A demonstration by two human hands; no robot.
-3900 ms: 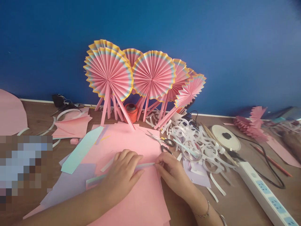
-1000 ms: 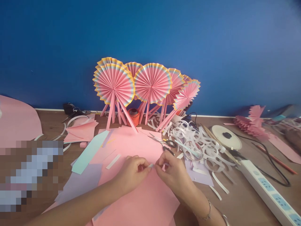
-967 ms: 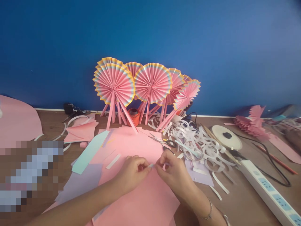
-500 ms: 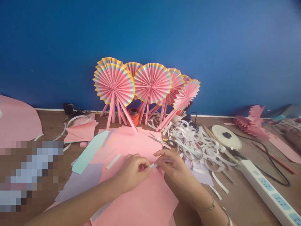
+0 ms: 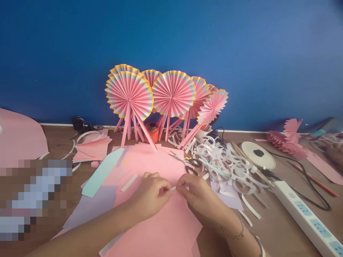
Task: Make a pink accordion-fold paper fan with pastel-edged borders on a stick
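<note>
My left hand [image 5: 150, 194] and my right hand [image 5: 194, 194] meet fingertip to fingertip over a pink paper sheet [image 5: 160, 228]. Both are closed in a pinch on a small pale strip of paper [image 5: 173, 188] held between them; only its short middle part shows. Scissors [image 5: 184, 162] lie on the pink paper just beyond my right hand. A row of pink pleated paper fans [image 5: 150, 94] with yellow and blue rims leans against the blue wall behind.
A heap of white paper curls [image 5: 225, 164] lies right of the scissors. A white tape roll [image 5: 258, 155] and a white power strip [image 5: 305, 214] with a black cable sit at the right. Light blue paper [image 5: 102, 171], lilac paper [image 5: 91, 207] and an orange spool [image 5: 152, 130] lie nearby.
Earlier my hands pressed a long folded strip flat on the pink sheet. Now they are raised slightly and pinch a short piece between the fingertips. Over the last second they barely shifted.
</note>
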